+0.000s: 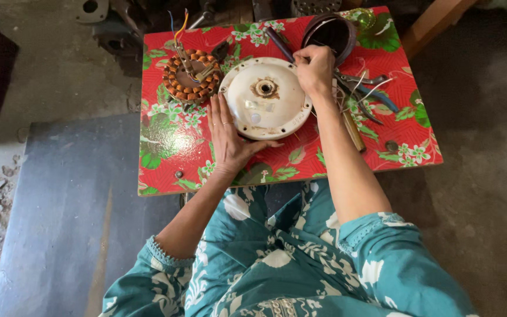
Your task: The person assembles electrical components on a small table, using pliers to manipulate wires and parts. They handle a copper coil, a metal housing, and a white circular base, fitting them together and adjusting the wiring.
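My left hand (228, 134) lies flat w/ fingers spread and released, palm on the desk (165, 147), thumb and fingertips against the near-left rim of the cream round motor cover (265, 100), which sits dome-up about mid-desk, bearing hole in its centre facing me. My right hand (315, 69) is clenched at the cover's far-right edge, fingers pinched on something small there; can't tell if it's a screw or just the tip of the dark-handled screwdriver (279, 42) that runs up and away from my knuckles. Judging by that, I'm working a fastener at the rim, so the way to do it well: keep the left hand pressing the cover down and in so it doesn't spin or skate on the slick floral cloth, keep the tool square to the rim, not tilted, and turn w/ the wrist, not the whole arm. The copper-wound stator (192, 76) sits just left of the cover, its loose coloured leads sticking up, so I'd keep my left elbow from sweeping it. Pliers (364, 97) and wire bits lie right beside my right forearm, near enough to snag a sleeve. The dark round bowl (330, 32) behind my right hand is close, so small parts could go there vs. rolling off.
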